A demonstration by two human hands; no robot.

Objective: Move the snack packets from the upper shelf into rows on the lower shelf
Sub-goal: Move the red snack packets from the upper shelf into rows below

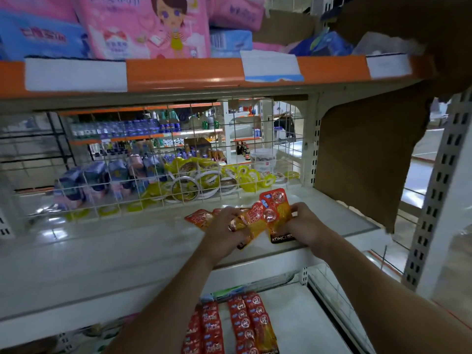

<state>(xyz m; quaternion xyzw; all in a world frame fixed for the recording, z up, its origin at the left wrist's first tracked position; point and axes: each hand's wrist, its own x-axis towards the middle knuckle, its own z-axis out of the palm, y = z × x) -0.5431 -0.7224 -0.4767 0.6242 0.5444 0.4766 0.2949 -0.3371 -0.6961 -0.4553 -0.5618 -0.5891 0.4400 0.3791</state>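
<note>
Several red and orange snack packets lie bunched on the white upper shelf near its front edge. My left hand presses down on the left part of the bunch, fingers curled over the packets. My right hand grips the right side of a packet that is tilted up, a black strip at its bottom. On the lower shelf, more red packets lie in two overlapping rows running toward me.
A wire grid backs the upper shelf, with yellow and blue goods behind it. Torn brown cardboard hangs at the right. An orange-edged shelf with pink packages sits overhead. A perforated upright stands at right.
</note>
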